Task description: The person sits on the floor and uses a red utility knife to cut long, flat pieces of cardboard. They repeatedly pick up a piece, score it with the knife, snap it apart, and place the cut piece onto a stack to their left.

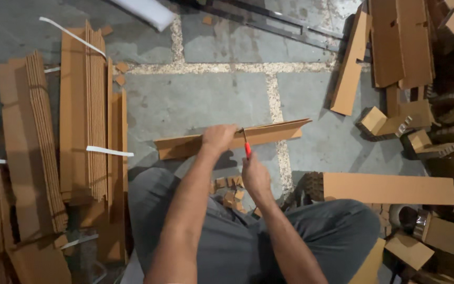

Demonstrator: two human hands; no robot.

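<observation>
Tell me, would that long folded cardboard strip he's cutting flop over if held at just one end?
Probably not much. The cardboard strip stays straight past the left hand, likely because its lengthwise fold stiffens it. It looks light, one hand bearing it. The right hand cuts it with a red-handled tool, so it likely dents easily.

Brown cardboard strip point(237, 139), red-handled cutter point(247, 149), grey speckle-jointed stone floor point(200, 100), grey trousers point(227, 242), white straps point(109, 151)

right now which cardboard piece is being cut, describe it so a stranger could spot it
Start at the grey stone floor, then the person's knees. Just beyond them the left hand holds a long folded cardboard strip off the ground. Only it has a red-handled cutter against it.
</observation>
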